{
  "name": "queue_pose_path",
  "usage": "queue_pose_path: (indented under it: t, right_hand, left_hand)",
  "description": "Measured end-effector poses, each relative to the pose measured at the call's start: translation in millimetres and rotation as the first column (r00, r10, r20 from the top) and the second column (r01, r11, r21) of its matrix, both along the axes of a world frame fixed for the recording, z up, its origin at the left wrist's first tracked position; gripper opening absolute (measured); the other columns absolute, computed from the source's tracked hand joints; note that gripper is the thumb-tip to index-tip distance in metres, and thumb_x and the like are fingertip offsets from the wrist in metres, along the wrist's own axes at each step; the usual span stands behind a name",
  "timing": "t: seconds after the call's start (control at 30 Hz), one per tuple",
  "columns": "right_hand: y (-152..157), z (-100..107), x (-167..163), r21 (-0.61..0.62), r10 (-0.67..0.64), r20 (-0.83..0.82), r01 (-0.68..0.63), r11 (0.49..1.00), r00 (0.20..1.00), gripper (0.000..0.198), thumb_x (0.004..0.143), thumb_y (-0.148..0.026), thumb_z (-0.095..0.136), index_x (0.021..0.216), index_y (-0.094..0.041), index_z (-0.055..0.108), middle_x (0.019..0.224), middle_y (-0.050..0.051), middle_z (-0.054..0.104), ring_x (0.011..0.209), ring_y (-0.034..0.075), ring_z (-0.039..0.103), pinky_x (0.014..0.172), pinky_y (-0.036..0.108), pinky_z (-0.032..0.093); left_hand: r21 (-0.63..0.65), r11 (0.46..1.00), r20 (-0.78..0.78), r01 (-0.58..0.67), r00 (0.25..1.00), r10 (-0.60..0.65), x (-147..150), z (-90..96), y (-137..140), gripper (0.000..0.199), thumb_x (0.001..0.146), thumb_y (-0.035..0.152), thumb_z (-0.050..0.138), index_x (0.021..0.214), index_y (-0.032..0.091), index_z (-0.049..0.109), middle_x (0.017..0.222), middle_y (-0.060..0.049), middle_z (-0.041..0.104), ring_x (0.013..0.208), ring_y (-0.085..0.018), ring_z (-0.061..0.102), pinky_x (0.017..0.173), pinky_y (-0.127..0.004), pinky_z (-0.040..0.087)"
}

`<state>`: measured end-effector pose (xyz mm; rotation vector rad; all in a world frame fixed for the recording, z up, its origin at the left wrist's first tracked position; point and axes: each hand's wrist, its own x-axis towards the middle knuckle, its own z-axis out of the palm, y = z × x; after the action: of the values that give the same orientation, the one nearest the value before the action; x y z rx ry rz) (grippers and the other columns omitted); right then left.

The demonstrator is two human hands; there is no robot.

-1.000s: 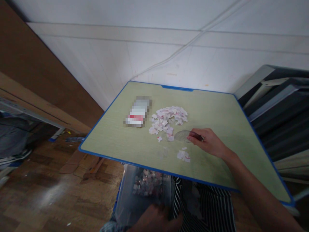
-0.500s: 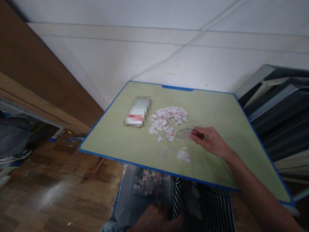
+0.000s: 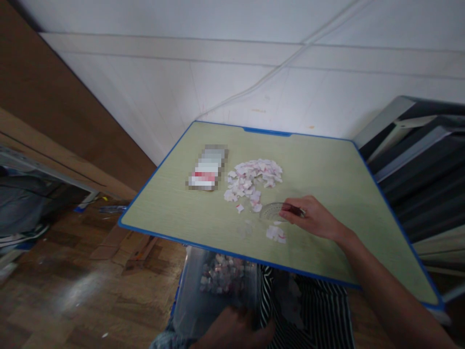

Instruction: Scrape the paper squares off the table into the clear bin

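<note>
My right hand [image 3: 310, 216] is closed on a clear half-round protractor [image 3: 271, 212], held over the green tabletop by its right end. Just below the protractor lies a small group of white paper scraps [image 3: 276, 234]. Beyond it, up and to the left, spreads a larger pile of torn paper scraps [image 3: 254, 174], some with pink marks. In shadow at the bottom edge, my left hand [image 3: 236, 329] has its fingers curled, over the near part of a clear plastic bin [image 3: 187, 300]. Whatever it grips is hidden. Small whitish pieces [image 3: 223, 274] fill part of the bin.
A blurred-out phone-shaped object [image 3: 209, 167] lies on the table's left side. The table [image 3: 312, 160] has a blue rim and stands against a white wall. Folded dark furniture [image 3: 428, 160] leans at the right. Striped cloth [image 3: 319, 305] is below the front edge.
My right hand has moved the protractor slightly toward me and to the left, closer to the small scrap group. The left hand stays nearly where it was.
</note>
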<state>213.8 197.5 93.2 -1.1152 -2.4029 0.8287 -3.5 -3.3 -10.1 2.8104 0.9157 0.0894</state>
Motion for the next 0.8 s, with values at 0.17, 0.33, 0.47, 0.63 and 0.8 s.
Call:
queue_pose_path:
  t: [0.17,0.33,0.47,0.63,0.8]
  right_hand:
    - [0.5,-0.6,1.6,0.017,-0.013,0.004,0.013,1.0,1.0,0.028,0.085,-0.032,0.049,0.062,-0.017,0.053,0.05,-0.004,0.046,0.045,0.007,0.041,0.046,0.021,0.03]
    - [-0.4,-3.1,-3.4,-0.045,0.01,0.035,-0.009,0.999,0.999,0.027,0.086,-0.033,0.048,0.065,-0.017,0.055,0.052,-0.003,0.049,0.047,0.008,0.042,0.047,0.021,0.031]
    - [-3.4,-4.9,-10.7,-0.065,0.051,0.041,-0.049,0.997,0.998,0.026,0.086,-0.032,0.049,0.067,-0.017,0.055,0.054,-0.002,0.051,0.048,0.008,0.043,0.048,0.021,0.03]
    - [-7.6,-5.2,-18.1,-0.076,0.081,0.021,-0.079,0.994,0.996,0.025,0.085,-0.032,0.049,0.066,-0.017,0.055,0.055,-0.001,0.053,0.048,0.009,0.044,0.048,0.02,0.03]
    - [-6.0,-6.1,-16.9,-0.005,-0.028,-0.021,0.028,1.0,0.999,0.025,0.085,-0.031,0.049,0.064,-0.017,0.054,0.053,-0.002,0.052,0.048,0.008,0.043,0.048,0.02,0.031]
  left_hand:
    - [-0.033,0.999,-0.016,0.007,1.0,-0.007,0.0,2.3,-0.1,0.045,0.085,0.026,0.067,0.122,0.024,0.043,0.067,0.005,0.063,0.049,-0.015,0.059,0.038,-0.022,0.034]
    - [0.006,1.0,0.01,-0.003,1.0,0.003,0.9,4.6,1.4,0.047,0.082,0.027,0.071,0.12,0.023,0.043,0.069,0.005,0.063,0.051,-0.015,0.059,0.038,-0.023,0.035]
    - [0.004,1.0,0.019,0.002,1.0,-0.002,0.8,4.8,1.4,0.044,0.084,0.025,0.068,0.12,0.023,0.043,0.066,0.006,0.062,0.047,-0.014,0.057,0.037,-0.024,0.033]
    - [-0.027,1.0,-0.032,0.008,0.999,-0.009,0.9,4.2,0.9,0.044,0.086,0.029,0.066,0.122,0.024,0.042,0.069,0.005,0.064,0.051,-0.016,0.061,0.038,-0.023,0.036]
    - [-0.027,1.0,0.009,0.014,1.0,-0.014,0.3,3.9,0.6,0.044,0.084,0.026,0.068,0.12,0.024,0.043,0.068,0.005,0.063,0.048,-0.014,0.058,0.038,-0.022,0.035]
